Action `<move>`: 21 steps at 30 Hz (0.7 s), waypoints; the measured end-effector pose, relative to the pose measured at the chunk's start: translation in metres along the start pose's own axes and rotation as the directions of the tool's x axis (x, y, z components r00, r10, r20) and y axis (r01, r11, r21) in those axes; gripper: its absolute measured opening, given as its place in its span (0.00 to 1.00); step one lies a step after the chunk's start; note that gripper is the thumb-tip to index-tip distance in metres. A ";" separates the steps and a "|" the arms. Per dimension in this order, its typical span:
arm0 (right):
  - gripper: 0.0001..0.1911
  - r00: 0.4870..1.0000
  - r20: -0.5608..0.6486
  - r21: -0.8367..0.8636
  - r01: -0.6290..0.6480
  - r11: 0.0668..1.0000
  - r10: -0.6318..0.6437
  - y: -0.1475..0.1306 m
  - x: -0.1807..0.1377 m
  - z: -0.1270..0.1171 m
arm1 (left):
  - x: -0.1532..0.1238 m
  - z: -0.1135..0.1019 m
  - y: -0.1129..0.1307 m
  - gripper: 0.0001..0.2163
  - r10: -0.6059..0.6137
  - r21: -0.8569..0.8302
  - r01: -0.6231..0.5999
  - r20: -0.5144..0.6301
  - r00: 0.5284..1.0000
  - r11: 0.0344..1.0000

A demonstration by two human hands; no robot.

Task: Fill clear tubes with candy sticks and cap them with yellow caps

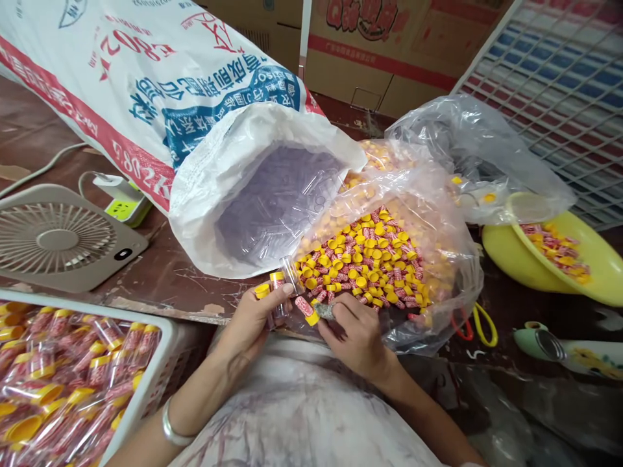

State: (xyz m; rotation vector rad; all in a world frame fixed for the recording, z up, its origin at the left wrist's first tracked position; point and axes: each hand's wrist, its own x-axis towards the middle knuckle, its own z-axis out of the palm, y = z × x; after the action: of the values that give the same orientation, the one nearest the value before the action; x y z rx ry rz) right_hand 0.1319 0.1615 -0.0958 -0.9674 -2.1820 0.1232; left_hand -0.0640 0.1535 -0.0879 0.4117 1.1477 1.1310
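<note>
My left hand (pixel 257 311) is closed around a few clear plastic tubes (pixel 291 275), some of them topped with yellow caps (pixel 263 290). Just right of them, my right hand (pixel 353 331) pinches a pink-and-white patterned piece with a yellow cap (pixel 306 311). Something grey covers a fingertip of that hand. Beyond both hands lies an opened clear plastic bag (pixel 438 279) full of yellow caps with pink patterned pieces (pixel 365 259). A large white woven sack (pixel 204 214) gapes open behind my left hand, with clear tubes inside.
A white basket (pixel 165 344) of filled, yellow-capped tubes stands at lower left. Left of the sack are a fan (pixel 63 237) and a power strip (pixel 129 201). On the right are a yellow bowl (pixel 530 259), scissors (pixel 484 324) and a floral flask (pixel 584 357). Cardboard boxes (pixel 350 71) stand behind.
</note>
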 end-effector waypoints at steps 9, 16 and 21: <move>0.19 0.989 0.115 0.272 -0.125 0.954 0.097 0.003 0.027 0.012 | -0.011 0.010 -0.006 0.17 -0.044 0.007 0.043 0.080 0.996 0.999; 0.23 0.974 0.185 0.411 -0.194 0.891 0.127 0.011 0.035 0.014 | -0.016 0.010 -0.009 0.21 -0.173 0.007 0.174 0.095 0.980 0.985; 0.26 0.944 0.324 0.394 -0.198 0.898 0.066 0.007 0.034 0.008 | -0.020 -0.002 -0.005 0.20 -0.119 0.088 0.111 0.091 0.989 0.990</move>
State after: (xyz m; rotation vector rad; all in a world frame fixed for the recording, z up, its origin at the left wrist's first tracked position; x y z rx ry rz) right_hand 0.1160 0.1907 -0.0843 -0.8865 -2.2204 0.8277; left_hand -0.0626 0.1334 -0.0821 0.4533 1.1217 0.9558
